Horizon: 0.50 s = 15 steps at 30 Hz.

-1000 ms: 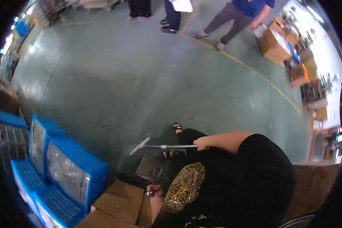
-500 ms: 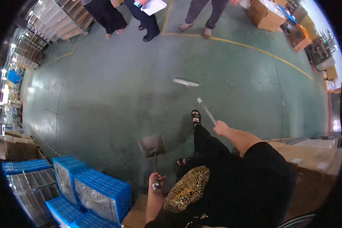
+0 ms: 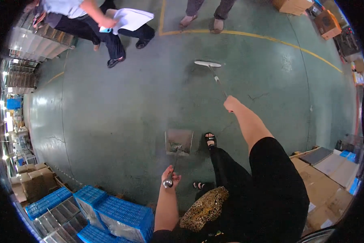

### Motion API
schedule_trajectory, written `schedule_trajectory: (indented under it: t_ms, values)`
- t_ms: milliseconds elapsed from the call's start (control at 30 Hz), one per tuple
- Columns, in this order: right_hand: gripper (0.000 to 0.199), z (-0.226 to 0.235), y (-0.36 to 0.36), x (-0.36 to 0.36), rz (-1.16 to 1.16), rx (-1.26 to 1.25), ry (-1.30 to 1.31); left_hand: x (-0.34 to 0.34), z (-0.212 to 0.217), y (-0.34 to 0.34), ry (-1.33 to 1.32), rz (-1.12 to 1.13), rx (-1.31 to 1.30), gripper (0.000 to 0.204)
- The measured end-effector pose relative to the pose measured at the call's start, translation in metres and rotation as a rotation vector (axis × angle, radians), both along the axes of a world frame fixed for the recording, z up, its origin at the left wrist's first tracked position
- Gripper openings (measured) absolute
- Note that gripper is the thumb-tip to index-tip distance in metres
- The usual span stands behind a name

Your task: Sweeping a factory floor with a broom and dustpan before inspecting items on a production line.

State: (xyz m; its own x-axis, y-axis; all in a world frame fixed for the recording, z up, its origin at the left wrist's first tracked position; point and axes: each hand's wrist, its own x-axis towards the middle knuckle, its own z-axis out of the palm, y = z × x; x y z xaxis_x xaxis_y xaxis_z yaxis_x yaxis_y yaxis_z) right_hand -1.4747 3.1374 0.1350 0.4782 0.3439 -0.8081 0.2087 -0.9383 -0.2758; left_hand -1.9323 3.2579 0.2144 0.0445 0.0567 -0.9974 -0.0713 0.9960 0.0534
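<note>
My left hand (image 3: 171, 178) is wrapped round the metal handle of a long-handled dustpan (image 3: 179, 137), near its rounded top end. The pan is at floor level just left of my front foot, with some small bits near the handle joint that I cannot make out. My right hand (image 3: 233, 104), arm stretched forward, grips the pole of a broom (image 3: 208, 64). Its narrow white head is out ahead at floor level, well apart from the dustpan.
One person in dark trousers (image 3: 116, 46) walks at the far left carrying white papers (image 3: 134, 19). Another person's legs (image 3: 218, 16) stand beyond the yellow floor line (image 3: 263, 36). Blue crates (image 3: 123, 210) are stacked at near left, cardboard boxes (image 3: 323, 182) at near right.
The broom has moved forward, its head now farther away. My left hand and the dustpan have shifted forward and right. The person with papers has come closer on the left.
</note>
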Motion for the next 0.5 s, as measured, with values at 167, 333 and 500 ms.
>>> schedule_trajectory:
  t_ms: [167, 333, 500]
  values:
    - [0.024, -0.014, -0.023, -0.022, 0.304, -0.021, -0.157, 0.074, -0.03, 0.022, -0.055, -0.094, -0.037, 0.027]
    - [0.037, 0.03, -0.08, -0.092, 0.452, -0.238, 0.175, 0.096, -0.046, 0.036, -0.063, -0.094, -0.043, 0.024]
    - [0.037, 0.088, -0.114, -0.163, 0.439, -0.171, 0.403, 0.069, -0.05, 0.036, -0.122, -0.095, -0.029, 0.033]
